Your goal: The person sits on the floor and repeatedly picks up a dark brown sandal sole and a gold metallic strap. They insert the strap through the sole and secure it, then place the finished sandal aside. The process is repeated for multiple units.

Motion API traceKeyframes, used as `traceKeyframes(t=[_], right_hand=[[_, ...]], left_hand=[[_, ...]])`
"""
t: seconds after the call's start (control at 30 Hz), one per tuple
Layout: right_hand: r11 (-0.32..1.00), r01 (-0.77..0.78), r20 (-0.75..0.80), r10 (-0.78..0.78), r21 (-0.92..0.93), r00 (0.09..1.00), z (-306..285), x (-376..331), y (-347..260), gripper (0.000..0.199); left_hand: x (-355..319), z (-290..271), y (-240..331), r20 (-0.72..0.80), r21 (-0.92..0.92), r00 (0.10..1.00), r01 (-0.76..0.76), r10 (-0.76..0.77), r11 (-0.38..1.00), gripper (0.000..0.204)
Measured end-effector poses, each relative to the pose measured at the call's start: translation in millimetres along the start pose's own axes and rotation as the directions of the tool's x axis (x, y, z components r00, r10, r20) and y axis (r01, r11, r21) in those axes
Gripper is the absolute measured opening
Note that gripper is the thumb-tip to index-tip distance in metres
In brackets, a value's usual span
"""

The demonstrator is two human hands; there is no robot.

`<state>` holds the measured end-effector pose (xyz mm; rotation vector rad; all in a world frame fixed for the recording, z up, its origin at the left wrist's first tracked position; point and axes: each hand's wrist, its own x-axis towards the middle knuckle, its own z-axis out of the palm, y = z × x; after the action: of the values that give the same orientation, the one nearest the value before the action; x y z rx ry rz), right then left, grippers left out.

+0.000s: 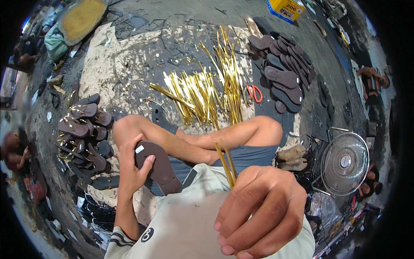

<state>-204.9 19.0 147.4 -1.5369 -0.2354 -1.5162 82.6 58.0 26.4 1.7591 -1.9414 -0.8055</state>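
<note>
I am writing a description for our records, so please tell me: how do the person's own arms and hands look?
The left hand and right hand wear no gloves. The left sleeve is pale grey-green with dark stripes near its edge, leaving the forearm bare. The right wrist is hidden.
</note>
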Motion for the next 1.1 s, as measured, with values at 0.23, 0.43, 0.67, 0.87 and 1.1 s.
traceKeyframes(t=[0.23,0.43,0.67,0.87,1.1], right_hand=[[0.964,-0.263,0.234,0.248,0.033,0.94,-5,7,-13,0.019],[0.437,-0.746,-0.437,0.616,-0.503,0.655,-5,-41,46,0.014],[0.243,-0.591,-0.437,0.474,-0.769,0.764,-2,-60,75,0.013],[0.246,-0.542,-0.399,0.453,-0.804,0.797,6,-64,87,0.016],[0.255,-0.636,-0.508,0.422,-0.728,0.751,-6,-91,103,0.014]], left_hand=[[-1,4,2,0.148,-0.75,0.965,0.253,-0.217,0.611,0.038],[54,9,47,0.011,-0.765,0.999,0.039,-0.047,0.643,0.026],[60,2,69,-0.088,-0.425,0.978,-0.21,0.191,0.88,0.027],[60,34,56,-0.302,-0.44,0.936,-0.305,0.181,0.844,0.039],[58,35,61,-0.103,-0.347,0.973,-0.23,0.207,0.909,0.056]])
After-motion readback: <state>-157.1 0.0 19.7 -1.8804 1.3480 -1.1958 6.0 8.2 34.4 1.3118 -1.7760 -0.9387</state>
